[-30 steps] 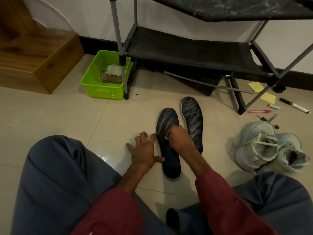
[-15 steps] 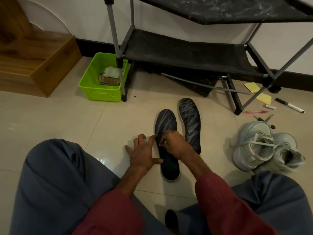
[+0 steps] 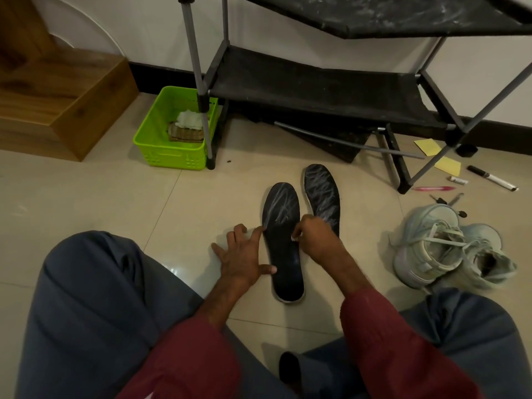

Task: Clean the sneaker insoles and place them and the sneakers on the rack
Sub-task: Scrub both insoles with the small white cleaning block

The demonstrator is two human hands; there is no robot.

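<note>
Two dark insoles streaked with white lie side by side on the tiled floor, the left insole [image 3: 283,240] nearer me and the right insole [image 3: 322,197] a little farther. My left hand [image 3: 244,254] lies flat with spread fingers, its index finger and thumb touching the left insole's edge. My right hand [image 3: 315,239] is curled over the middle of that insole and pinches a small white cloth [image 3: 294,239], mostly hidden under the fingers. A pair of pale sneakers [image 3: 443,246] lies at the right. The black shoe rack [image 3: 316,87] stands ahead.
A green basket [image 3: 161,151] holding cloths sits by the rack's left leg. A wooden step [image 3: 63,93] is at the far left. Yellow notes [image 3: 429,146], a marker [image 3: 490,177], a pink pen [image 3: 431,188] and keys [image 3: 449,200] lie near the rack's right legs. A loose rod [image 3: 345,142] slants under the rack.
My right hand has shifted slightly over the middle of the left insole. My left hand stays flat against the insole's edge.
</note>
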